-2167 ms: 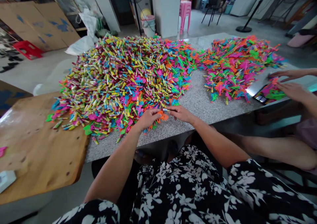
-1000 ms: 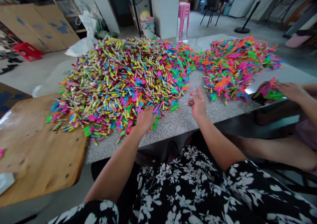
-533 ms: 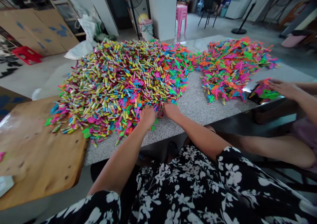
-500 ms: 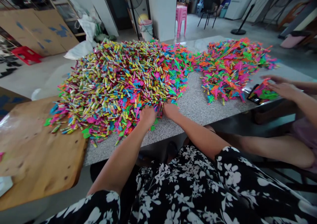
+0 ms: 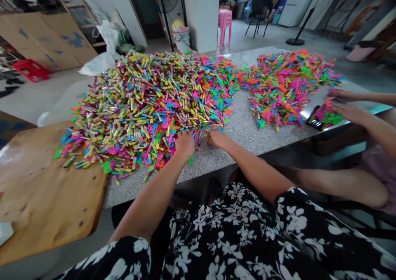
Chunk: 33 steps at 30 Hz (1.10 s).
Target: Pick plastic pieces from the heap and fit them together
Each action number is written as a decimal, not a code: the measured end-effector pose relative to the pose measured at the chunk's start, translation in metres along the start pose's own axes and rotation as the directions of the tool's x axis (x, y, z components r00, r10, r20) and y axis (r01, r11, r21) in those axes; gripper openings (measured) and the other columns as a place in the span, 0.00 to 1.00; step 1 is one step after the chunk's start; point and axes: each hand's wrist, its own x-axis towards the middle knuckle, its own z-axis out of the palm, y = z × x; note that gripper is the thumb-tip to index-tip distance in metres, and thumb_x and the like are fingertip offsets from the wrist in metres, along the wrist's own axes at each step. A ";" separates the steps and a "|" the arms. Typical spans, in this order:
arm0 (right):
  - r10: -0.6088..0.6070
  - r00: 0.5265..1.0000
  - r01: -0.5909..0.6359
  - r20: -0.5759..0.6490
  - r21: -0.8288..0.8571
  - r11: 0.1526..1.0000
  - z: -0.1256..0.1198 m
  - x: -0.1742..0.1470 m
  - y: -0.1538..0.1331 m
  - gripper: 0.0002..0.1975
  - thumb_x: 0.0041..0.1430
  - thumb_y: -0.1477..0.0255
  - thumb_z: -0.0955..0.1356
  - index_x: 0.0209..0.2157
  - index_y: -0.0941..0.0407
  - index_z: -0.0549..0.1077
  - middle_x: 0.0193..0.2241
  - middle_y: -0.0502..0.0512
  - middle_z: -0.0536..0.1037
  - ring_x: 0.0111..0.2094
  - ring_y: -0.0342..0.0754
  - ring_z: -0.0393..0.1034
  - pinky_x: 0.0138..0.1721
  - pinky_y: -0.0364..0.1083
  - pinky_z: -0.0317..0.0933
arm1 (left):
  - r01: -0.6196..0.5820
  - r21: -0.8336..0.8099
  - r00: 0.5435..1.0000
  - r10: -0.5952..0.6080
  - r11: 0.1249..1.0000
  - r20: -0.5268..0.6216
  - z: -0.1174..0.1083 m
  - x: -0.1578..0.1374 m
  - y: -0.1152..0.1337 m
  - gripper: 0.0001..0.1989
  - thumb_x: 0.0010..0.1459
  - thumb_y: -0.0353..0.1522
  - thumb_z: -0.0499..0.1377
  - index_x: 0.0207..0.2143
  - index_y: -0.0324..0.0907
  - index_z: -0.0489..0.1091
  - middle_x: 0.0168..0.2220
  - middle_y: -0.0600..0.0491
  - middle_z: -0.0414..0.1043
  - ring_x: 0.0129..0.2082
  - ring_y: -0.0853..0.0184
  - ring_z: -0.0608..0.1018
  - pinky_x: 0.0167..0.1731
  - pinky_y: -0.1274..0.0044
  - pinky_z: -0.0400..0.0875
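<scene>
A large heap of small wrapped candy-like tubes (image 5: 136,94) in yellow, pink and blue covers the speckled stone table (image 5: 241,148), mixed with bright plastic pieces (image 5: 162,125) in pink, green and orange. At the heap's near edge, my left hand (image 5: 185,144) is closed, its fingers curled down among the pieces; its grip is hidden. My right hand (image 5: 218,140) is just to the right, low over the table, with thumb and fingers pinched together. Something small and yellowish shows at its fingertips, too small to name. A few loose pieces lie between the hands.
To the right lies a second heap of bright plastic pieces (image 5: 284,86). Beyond it a co-worker's hands (image 5: 349,107) are at a dark-edged tray (image 5: 315,121) with pieces. A wooden board (image 5: 55,189) adjoins the table at left. Pink stools (image 5: 225,26) stand behind.
My right hand has shifted slightly right, away from my left, widening the gap between them. My left hand stays at the heap's edge. The co-worker's hands have moved slightly at the tray.
</scene>
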 end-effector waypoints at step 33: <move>0.057 0.968 0.173 -0.246 0.812 0.558 0.035 -0.014 -0.025 0.14 0.71 0.56 0.66 0.43 0.54 0.70 0.34 0.53 0.80 0.29 0.47 0.74 0.33 0.46 0.69 | -0.009 -1.000 0.983 -0.185 0.025 -0.014 0.012 0.007 -0.029 0.24 0.51 0.51 0.71 0.36 0.43 0.69 0.30 0.55 0.74 0.29 0.66 0.77 0.31 0.74 0.74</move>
